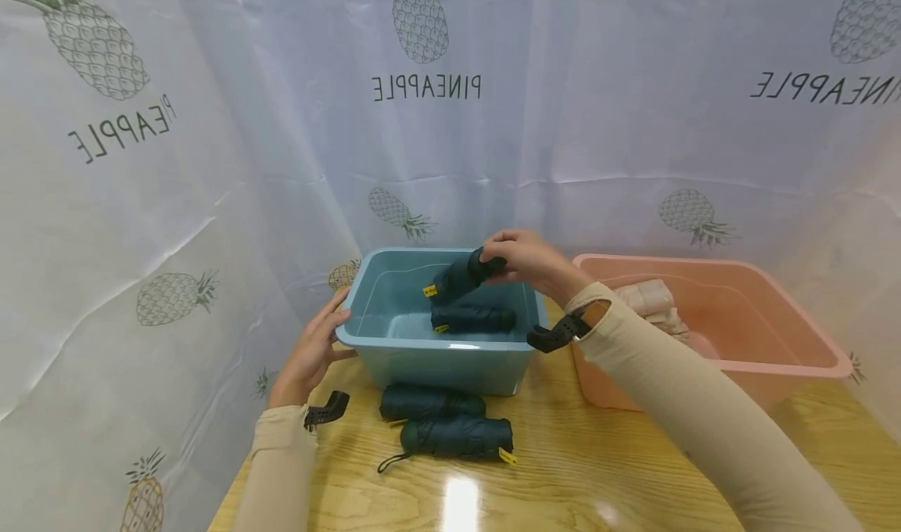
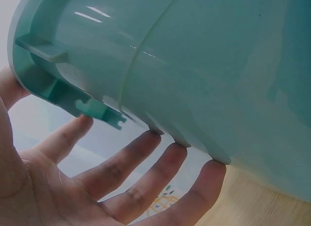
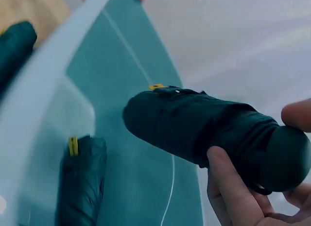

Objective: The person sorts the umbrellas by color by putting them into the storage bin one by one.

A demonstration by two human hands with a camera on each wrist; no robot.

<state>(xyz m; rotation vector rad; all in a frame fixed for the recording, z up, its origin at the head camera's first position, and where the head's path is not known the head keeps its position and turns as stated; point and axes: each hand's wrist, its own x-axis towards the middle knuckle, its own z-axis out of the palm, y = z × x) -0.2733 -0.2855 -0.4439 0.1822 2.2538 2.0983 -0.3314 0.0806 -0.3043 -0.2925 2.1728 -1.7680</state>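
A dark folded umbrella (image 1: 457, 278) with a yellow tag is tilted over the blue bin (image 1: 436, 344), and my right hand (image 1: 524, 260) grips it by its handle end. In the right wrist view, fingers and thumb wrap the end of that umbrella (image 3: 184, 121). Below it, a second folded umbrella (image 1: 475, 319) lies inside the bin. My left hand (image 1: 313, 356) is at the bin's left side. Its fingertips (image 2: 214, 172) touch the outer wall beneath the rim, fingers spread. Two more folded umbrellas, one behind (image 1: 432, 401) and one in front (image 1: 461, 438), lie before the bin.
To the right stands a pink bin (image 1: 774, 369) with rolled whitish cloth items (image 1: 644, 297) in it. Both bins rest on a wooden table (image 1: 563, 469). A pineapple-printed curtain (image 1: 528, 149) hangs close behind and at the left.
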